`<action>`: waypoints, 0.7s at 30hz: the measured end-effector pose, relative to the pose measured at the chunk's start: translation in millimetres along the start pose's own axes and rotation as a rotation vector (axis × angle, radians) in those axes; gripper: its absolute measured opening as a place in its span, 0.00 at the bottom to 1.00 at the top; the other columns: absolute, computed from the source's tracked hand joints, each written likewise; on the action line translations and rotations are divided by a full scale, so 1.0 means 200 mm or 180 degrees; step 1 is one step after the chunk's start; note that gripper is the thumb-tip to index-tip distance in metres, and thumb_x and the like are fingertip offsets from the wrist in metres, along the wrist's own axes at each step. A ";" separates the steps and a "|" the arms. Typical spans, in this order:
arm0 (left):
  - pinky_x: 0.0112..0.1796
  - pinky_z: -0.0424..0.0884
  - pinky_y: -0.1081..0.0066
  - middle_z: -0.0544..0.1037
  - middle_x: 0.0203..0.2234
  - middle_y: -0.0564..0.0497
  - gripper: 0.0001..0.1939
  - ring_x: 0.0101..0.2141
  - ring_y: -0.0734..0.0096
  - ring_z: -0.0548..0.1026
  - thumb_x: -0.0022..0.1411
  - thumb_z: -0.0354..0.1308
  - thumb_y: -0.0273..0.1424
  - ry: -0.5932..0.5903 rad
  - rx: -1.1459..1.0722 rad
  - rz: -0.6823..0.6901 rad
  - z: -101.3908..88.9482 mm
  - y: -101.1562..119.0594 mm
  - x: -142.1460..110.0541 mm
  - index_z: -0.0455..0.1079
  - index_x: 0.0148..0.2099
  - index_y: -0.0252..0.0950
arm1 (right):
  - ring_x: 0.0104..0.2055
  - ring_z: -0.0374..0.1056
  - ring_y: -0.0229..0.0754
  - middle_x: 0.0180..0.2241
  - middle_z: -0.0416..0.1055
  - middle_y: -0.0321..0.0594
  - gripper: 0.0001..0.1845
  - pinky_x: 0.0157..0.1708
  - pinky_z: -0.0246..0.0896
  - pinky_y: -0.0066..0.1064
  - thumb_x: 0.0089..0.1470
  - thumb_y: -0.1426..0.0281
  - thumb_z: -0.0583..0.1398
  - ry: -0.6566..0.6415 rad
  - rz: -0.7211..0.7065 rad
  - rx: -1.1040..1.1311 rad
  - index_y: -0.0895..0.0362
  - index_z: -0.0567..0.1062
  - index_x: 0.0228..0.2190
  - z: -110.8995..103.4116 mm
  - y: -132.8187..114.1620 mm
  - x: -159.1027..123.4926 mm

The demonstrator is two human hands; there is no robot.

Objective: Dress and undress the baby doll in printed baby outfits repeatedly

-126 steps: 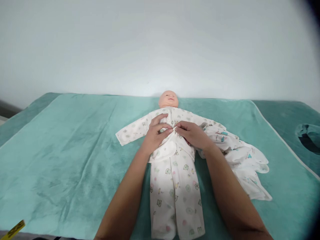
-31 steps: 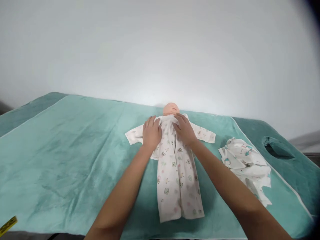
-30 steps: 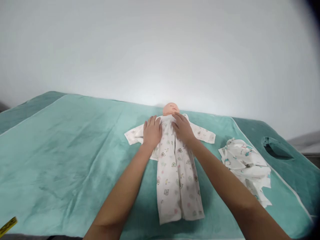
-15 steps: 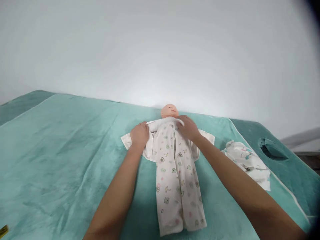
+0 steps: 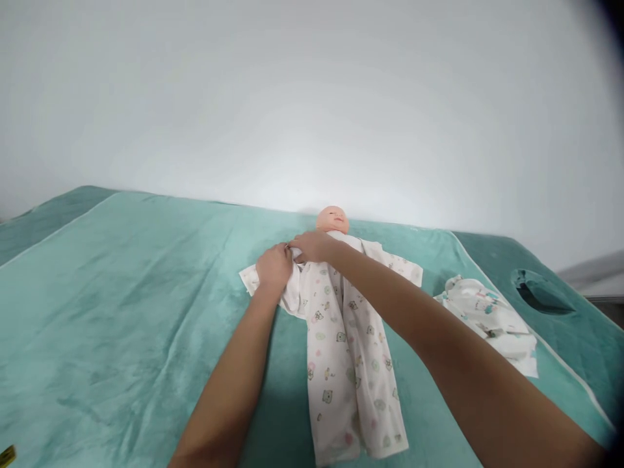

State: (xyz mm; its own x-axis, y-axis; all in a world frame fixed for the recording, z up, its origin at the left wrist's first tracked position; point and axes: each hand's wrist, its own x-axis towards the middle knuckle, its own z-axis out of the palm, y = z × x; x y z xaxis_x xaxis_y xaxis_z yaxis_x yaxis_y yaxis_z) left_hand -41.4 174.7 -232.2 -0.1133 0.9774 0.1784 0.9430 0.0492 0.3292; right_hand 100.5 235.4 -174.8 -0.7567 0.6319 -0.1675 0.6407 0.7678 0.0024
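A baby doll (image 5: 333, 220) lies on its back, its head toward the wall. White baby clothes (image 5: 336, 364) printed with small animals cover its body, sleeves spread and legs stretched toward me. At the shoulder on the left side, my left hand (image 5: 274, 265) is closed on the fabric of the garment. My right hand (image 5: 312, 247) reaches across the doll's chest and pinches cloth by the same shoulder, close to my left fingers. The exact grip of the fingertips is partly hidden.
A crumpled white printed cloth item (image 5: 490, 318) lies to the right on the green bed cover (image 5: 121, 312). Farther right, the padded surface has an oval hole (image 5: 541, 292). A pale wall (image 5: 312, 97) stands behind. A yellow object (image 5: 7, 456) shows at the lower left corner.
My right hand has moved left from the right side of the collar to the left shoulder, beside my left hand. My left hand stays at that shoulder. The view has shifted slightly.
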 end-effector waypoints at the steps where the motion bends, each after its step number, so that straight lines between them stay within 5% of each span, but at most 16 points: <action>1: 0.40 0.69 0.63 0.81 0.43 0.43 0.21 0.44 0.55 0.78 0.71 0.39 0.34 0.0006 -0.0015 -0.0004 -0.01 0.00 0.00 0.73 0.48 0.39 | 0.39 0.70 0.42 0.43 0.76 0.40 0.23 0.34 0.58 0.29 0.59 0.57 0.61 0.0026 0.0026 -0.0038 0.56 0.71 0.52 0.00 0.00 0.00; 8: 0.44 0.70 0.64 0.79 0.52 0.45 0.21 0.48 0.58 0.77 0.70 0.42 0.30 0.0090 -0.0386 0.0003 -0.15 -0.01 -0.03 0.70 0.57 0.41 | 0.43 0.68 0.46 0.46 0.73 0.43 0.17 0.37 0.59 0.34 0.66 0.60 0.55 0.0327 -0.0050 -0.0415 0.46 0.74 0.53 -0.04 0.08 -0.09; 14: 0.42 0.70 0.64 0.80 0.49 0.46 0.19 0.48 0.57 0.77 0.67 0.45 0.29 -0.0087 -0.0489 0.0049 -0.15 -0.07 -0.04 0.71 0.55 0.45 | 0.43 0.67 0.47 0.46 0.70 0.44 0.20 0.39 0.59 0.35 0.66 0.62 0.54 0.0303 0.0129 -0.0627 0.39 0.72 0.57 -0.17 0.19 -0.23; 21: 0.42 0.71 0.62 0.76 0.49 0.42 0.20 0.45 0.56 0.77 0.64 0.51 0.28 -0.0407 -0.0310 0.0403 -0.20 -0.07 -0.06 0.66 0.58 0.41 | 0.45 0.68 0.50 0.48 0.70 0.47 0.22 0.37 0.59 0.35 0.68 0.64 0.51 0.0179 0.0383 -0.0642 0.43 0.71 0.59 -0.29 0.04 -0.29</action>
State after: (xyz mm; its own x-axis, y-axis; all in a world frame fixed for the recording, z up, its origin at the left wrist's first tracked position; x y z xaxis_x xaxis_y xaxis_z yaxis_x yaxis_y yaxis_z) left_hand -65.4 154.5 -200.7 0.0506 0.9930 0.1069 0.9117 -0.0897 0.4009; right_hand 143.2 211.2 -107.8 -0.6861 0.7208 -0.0989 0.6920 0.6885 0.2170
